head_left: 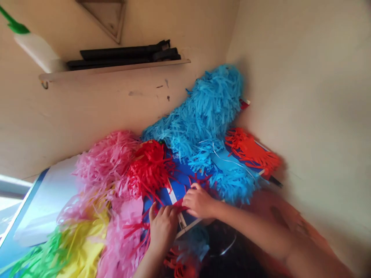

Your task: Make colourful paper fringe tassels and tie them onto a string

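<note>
My left hand (pixel 164 223) and my right hand (pixel 198 201) are close together over the table's front edge. Between them stretches a piece of dark red fringed tissue paper (pixel 180 205), and both hands have their fingers closed on it. Its loose strips stick out past each hand. Just behind lies a bunch of red fringed paper (pixel 150 166). A pile of pink fringed paper (pixel 108 162) sits to the left of it. Light blue fringed paper (pixel 234 181) rests to the right of my right hand.
A large shape covered in blue fringe (pixel 208 104) leans against the wall. Orange fringed paper (pixel 252 148) lies at the right, yellow paper (pixel 87 247) and green paper (pixel 43 255) at the lower left. A wall shelf (pixel 121 67) carries black objects and a white bottle (pixel 39 50).
</note>
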A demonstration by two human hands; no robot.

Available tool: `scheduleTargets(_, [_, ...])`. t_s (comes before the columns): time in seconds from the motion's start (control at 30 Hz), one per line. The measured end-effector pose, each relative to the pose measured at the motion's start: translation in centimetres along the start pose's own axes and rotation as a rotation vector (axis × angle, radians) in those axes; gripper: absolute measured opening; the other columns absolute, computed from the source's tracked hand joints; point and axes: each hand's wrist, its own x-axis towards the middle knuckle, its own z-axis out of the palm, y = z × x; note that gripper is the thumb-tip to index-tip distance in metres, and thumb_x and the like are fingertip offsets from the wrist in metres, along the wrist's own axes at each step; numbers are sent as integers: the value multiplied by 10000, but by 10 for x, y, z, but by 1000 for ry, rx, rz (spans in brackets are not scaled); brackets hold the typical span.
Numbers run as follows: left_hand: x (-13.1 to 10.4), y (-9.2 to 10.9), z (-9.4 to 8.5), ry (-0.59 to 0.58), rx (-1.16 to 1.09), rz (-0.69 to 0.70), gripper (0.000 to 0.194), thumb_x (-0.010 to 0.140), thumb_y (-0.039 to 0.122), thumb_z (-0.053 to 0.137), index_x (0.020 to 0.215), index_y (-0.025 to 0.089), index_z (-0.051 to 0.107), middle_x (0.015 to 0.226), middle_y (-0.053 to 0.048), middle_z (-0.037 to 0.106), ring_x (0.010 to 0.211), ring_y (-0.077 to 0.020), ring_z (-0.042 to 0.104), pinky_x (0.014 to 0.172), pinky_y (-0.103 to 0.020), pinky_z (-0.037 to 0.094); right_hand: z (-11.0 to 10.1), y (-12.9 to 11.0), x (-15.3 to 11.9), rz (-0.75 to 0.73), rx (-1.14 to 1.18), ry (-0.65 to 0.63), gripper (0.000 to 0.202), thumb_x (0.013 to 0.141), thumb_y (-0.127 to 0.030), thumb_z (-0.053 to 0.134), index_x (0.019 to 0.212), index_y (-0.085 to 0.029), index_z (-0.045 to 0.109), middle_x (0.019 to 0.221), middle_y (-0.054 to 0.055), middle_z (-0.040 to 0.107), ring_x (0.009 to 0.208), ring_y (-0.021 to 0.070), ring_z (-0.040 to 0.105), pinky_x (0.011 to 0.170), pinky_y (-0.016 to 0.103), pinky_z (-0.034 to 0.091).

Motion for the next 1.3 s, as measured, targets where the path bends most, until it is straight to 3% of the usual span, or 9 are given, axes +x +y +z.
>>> scheduleTargets(0.1, [-4,-12,0,-8,-5,-14,285,904,90,479,892,231,726,920,-28,759,877,-238,686,1089,-572,239,7,15,-5,124,60,14,80,880,-249,657,880,-240,737,944,13,738,937,193,578,928,415,304])
scheduleTargets(0.2, [-4,-23,0,-14,-60,-57,250,940,201,492,896,251,733,930,-33,758,942,-245,673,1030,-514,319,10,27,-6,239,133,54,94,875,-343,709,848,-271,763,910,-17,733,911,172,578,854,360,335])
scheduleTargets(0.4, [9,-24,-1,-90,-22,-249,362,966,330,441,775,240,735,821,-50,734,894,-253,642,887,-441,388,13,24,2,374,117,97,216,853,-376,728,710,-214,732,870,3,702,895,180,562,801,346,349])
scheduleTargets(0.8, [14,-22,1,-142,51,-253,339,965,347,467,776,231,724,834,-48,726,894,-281,649,836,-444,383,14,21,10,448,88,67,232,813,-342,736,647,-190,680,830,18,675,889,197,549,781,342,330])
scheduleTargets(0.93, [12,-23,2,-38,118,-231,233,943,336,540,909,199,726,901,-78,727,891,-287,635,853,-451,394,7,15,10,458,56,75,212,824,-361,737,734,-184,661,852,27,662,898,211,549,788,359,343])
scheduleTargets(1.0, [12,-24,2,-11,104,-71,178,924,232,575,1027,204,717,1018,-79,729,962,-275,619,904,-436,388,2,10,8,402,15,101,140,868,-318,688,851,-183,657,978,50,670,985,232,541,839,389,344])
scheduleTargets(1.1, [13,-23,0,-78,58,206,269,873,81,593,1058,234,715,997,-32,737,975,-239,605,935,-399,377,-1,4,5,71,-87,118,74,916,-234,588,930,-186,643,1126,56,660,1140,250,489,964,455,298])
scheduleTargets(1.17, [15,-19,-3,-95,61,241,271,864,65,589,1038,228,718,907,-21,736,924,-227,607,923,-400,381,2,3,4,-129,-169,126,109,927,-213,551,883,-179,644,1053,53,677,1133,245,488,1008,483,266])
scheduleTargets(1.3, [19,-6,-8,-41,89,163,163,915,200,564,958,198,721,874,-57,727,965,-270,603,967,-486,352,11,10,10,-211,-221,156,192,935,-188,520,792,-176,648,905,35,696,1038,220,520,986,470,270])
